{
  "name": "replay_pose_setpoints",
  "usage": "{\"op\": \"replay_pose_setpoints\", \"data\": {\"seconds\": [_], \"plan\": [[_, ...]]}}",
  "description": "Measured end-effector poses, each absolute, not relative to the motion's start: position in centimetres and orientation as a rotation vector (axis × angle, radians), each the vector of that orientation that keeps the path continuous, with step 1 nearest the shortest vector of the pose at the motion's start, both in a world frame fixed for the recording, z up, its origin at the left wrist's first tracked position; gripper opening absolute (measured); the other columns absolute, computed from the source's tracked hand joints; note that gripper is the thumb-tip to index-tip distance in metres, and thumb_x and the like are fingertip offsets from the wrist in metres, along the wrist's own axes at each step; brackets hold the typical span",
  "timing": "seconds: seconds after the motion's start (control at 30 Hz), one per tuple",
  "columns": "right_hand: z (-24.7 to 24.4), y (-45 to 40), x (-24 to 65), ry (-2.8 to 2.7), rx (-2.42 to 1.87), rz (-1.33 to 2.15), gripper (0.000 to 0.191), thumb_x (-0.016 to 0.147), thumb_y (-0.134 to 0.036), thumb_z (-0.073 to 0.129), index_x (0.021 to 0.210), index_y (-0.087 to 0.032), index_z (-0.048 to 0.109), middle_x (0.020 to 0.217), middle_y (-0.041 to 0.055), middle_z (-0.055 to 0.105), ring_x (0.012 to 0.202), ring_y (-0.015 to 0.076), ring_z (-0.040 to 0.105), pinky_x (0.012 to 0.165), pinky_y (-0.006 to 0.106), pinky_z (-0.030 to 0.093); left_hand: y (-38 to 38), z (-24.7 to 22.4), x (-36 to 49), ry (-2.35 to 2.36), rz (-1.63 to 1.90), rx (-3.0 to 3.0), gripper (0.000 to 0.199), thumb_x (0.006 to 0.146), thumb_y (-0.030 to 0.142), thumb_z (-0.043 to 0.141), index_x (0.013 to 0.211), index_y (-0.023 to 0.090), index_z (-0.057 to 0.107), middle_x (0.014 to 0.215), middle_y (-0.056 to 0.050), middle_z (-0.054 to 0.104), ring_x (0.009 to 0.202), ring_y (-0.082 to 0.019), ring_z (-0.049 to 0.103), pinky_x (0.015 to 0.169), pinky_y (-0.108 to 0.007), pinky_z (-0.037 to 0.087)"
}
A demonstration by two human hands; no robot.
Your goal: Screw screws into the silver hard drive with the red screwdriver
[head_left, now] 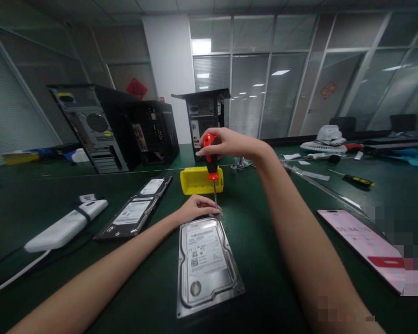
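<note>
A person's right hand [226,141], fingers closed around the top of a red-and-black screwdriver [212,169], steadies the tool nearly upright above a green workbench [271,278]. Its shaft runs down to the far edge of a silver hard drive [209,260], toward the right corner. The drive lies label up on the near side of both hands, its long axis running near to far. The left hand [195,208] is the nearer one, fingers bent at that far edge beside the shaft's tip (whether they pinch anything is impossible to tell). Beyond sits a yellow tray [191,182]; a pair of drives [132,212] lies to the left.
</note>
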State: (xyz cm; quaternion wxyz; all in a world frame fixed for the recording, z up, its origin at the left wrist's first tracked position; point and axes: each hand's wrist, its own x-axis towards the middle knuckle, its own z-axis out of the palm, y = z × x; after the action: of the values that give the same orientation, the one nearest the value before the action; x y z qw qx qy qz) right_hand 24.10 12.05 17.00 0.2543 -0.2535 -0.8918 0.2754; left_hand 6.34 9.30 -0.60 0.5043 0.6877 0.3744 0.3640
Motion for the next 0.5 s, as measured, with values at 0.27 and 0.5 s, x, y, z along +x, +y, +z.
{"op": "replay_pose_setpoints", "data": {"seconds": [0.27,0.5], "plan": [[18.4,10.3,26.0,-2.574,-0.679,0.787,0.030,0.085,-0.040,0.060,0.104,-0.018,0.053,0.105,0.0066,0.060,0.090,0.0153,0.061,0.062,0.019,0.053,9.4,-0.7,6.5,0.900,0.824,1.634,0.021,0.071,0.024,0.076,0.088,0.012,0.073,0.090,-0.008,0.075,0.081,-0.016,0.070,0.078,-0.026,0.051],[18.4,9.8,25.6,-2.570,-0.930,0.385,0.037,0.085,-0.042,0.058,0.109,-0.015,0.049,0.101,0.0097,0.059,0.075,0.0151,0.059,0.048,0.020,0.049,9.5,-0.8,6.4,0.899,0.833,1.644,0.028,0.078,0.035,0.070,0.091,0.010,0.072,0.094,-0.011,0.075,0.082,-0.017,0.068,0.077,-0.026,0.049]]}}
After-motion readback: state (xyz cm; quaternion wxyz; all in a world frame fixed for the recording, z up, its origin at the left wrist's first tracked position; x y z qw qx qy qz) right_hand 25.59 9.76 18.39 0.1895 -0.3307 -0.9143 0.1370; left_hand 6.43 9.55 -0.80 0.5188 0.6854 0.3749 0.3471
